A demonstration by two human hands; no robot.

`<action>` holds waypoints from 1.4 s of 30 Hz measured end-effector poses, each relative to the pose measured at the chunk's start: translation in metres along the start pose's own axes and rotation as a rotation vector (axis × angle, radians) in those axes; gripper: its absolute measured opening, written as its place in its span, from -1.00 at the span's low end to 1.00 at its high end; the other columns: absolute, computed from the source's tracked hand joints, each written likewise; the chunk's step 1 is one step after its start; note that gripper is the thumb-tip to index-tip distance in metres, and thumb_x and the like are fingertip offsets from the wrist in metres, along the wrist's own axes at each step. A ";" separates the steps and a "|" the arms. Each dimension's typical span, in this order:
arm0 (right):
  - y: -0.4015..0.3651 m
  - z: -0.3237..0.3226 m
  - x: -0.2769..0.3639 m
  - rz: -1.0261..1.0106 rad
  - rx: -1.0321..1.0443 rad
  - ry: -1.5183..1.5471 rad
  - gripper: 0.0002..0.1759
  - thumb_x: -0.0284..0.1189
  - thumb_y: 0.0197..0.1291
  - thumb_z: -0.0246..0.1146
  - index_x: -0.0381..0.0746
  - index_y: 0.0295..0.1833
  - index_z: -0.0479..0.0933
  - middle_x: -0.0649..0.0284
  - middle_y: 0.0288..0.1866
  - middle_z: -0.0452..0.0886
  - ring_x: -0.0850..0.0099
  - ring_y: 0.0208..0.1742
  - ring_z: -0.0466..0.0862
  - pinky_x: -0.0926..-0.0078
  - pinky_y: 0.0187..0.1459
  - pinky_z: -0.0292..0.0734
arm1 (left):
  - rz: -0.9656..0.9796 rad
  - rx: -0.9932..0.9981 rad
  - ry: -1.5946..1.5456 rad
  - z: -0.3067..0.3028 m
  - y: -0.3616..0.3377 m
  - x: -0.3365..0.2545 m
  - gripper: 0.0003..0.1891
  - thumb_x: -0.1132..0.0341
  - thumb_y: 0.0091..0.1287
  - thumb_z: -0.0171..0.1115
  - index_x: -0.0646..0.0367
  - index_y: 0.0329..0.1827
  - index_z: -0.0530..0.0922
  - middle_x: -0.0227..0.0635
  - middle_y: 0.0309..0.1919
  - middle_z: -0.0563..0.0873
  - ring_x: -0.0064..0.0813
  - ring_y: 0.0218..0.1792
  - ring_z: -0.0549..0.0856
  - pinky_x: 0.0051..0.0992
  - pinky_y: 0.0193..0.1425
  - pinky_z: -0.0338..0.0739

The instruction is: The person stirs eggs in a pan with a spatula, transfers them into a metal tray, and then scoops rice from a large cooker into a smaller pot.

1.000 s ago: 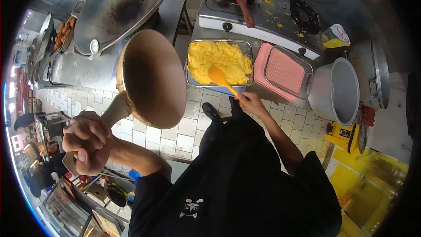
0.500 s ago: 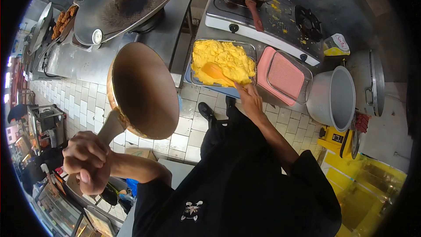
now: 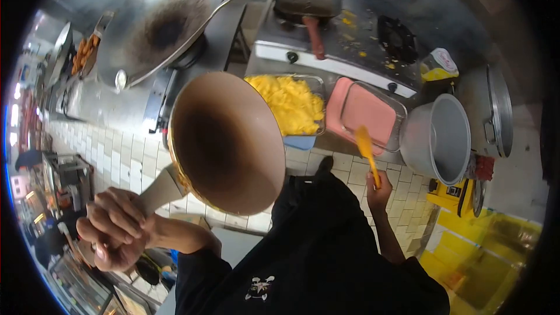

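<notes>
Both are shut: my left grip (image 3: 114, 227) clamps the pan (image 3: 227, 140), my right grip (image 3: 378, 189) the spatula (image 3: 366, 143). Pan hides part of the egg tray (image 3: 321, 90) by the stove (image 3: 350, 41), over tiled floor (image 3: 122, 157).

Brown inside the pan (image 3: 227, 140), coppery gold at its rim. Bright yellow eggs (image 3: 291, 102), orange spatula (image 3: 366, 146), pink tray (image 3: 367, 108) to the right. Silver-grey pot (image 3: 437, 137). Grey wok (image 3: 163, 29), far left, with a black scorched centre. White-tiled floor (image 3: 111, 157) with dark grid lines. Black shirt (image 3: 326, 245) with a small white emblem.
</notes>
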State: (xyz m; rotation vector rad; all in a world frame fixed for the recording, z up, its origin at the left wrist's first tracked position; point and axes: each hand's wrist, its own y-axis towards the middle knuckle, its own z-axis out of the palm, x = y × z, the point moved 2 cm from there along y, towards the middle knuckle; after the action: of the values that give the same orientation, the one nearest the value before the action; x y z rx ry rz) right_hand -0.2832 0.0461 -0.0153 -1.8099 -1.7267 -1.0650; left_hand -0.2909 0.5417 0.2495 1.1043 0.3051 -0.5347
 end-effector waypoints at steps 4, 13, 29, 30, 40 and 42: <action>0.008 -0.054 -0.029 0.208 -0.202 0.231 -0.69 -0.43 0.42 0.19 -0.19 -0.39 0.28 0.47 -0.60 0.23 0.68 -0.58 0.21 0.62 -0.55 0.12 | 0.020 -0.019 -0.053 0.077 0.001 0.032 -0.75 0.34 0.28 0.13 0.04 -0.52 0.26 -0.44 -0.84 0.41 -0.71 -0.89 0.41 -0.70 -0.76 0.46; 0.022 -0.178 -0.075 0.227 -0.270 0.750 -0.69 -0.44 0.48 0.06 -0.16 -0.38 0.20 0.47 -0.62 0.21 0.70 -0.64 0.17 0.64 -0.60 0.03 | 0.182 -0.153 -0.173 0.247 -0.003 0.166 -0.69 0.26 0.41 -0.04 0.04 -0.56 0.27 -0.46 -0.77 0.27 -0.63 -0.86 0.24 -0.56 -0.77 0.21; -0.016 -0.263 -0.121 0.457 -0.608 0.253 -0.61 -0.41 0.49 0.06 -0.12 -0.44 0.11 0.50 -0.67 0.15 0.74 -0.66 0.15 0.65 -0.63 0.00 | 0.314 -0.585 -0.507 0.334 -0.020 0.528 -0.77 0.37 0.21 -0.01 0.07 -0.58 0.18 -0.36 -0.79 0.26 -0.56 -0.87 0.21 -0.59 -0.82 0.23; -0.020 -0.264 -0.126 0.491 -0.615 0.239 -0.61 -0.43 0.48 0.07 -0.11 -0.45 0.12 0.48 -0.67 0.18 0.72 -0.66 0.18 0.63 -0.62 0.04 | 0.308 -0.603 -0.515 0.333 -0.025 0.541 -0.78 0.37 0.20 -0.01 0.07 -0.58 0.19 -0.35 -0.79 0.26 -0.57 -0.87 0.21 -0.59 -0.82 0.23; 0.011 -0.239 -0.094 0.569 -0.459 -0.342 -0.66 -0.27 0.39 0.20 -0.09 -0.48 0.38 0.47 -0.62 0.42 0.45 -0.41 0.47 -0.15 0.39 -0.36 | 0.291 -0.744 -0.503 0.307 -0.095 0.607 -0.78 0.29 0.17 0.01 0.09 -0.56 0.20 -0.33 -0.78 0.26 -0.54 -0.85 0.22 -0.55 -0.74 0.27; 0.015 -0.237 -0.081 0.626 -0.355 -0.452 -0.65 -0.28 0.38 0.21 -0.11 -0.48 0.36 0.43 -0.61 0.44 0.44 -0.36 0.48 -0.16 0.41 -0.08 | 0.205 -0.869 -0.466 0.308 -0.120 0.605 -0.80 0.26 0.15 0.02 0.11 -0.49 0.23 -0.31 -0.70 0.31 -0.50 -0.75 0.31 -0.52 -0.67 0.34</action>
State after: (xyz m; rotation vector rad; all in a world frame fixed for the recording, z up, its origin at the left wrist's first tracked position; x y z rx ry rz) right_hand -0.3198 -0.1857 0.0731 -2.7309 -1.0538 -0.7558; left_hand 0.1397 0.0670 -0.0059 0.1495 -0.0039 -0.3943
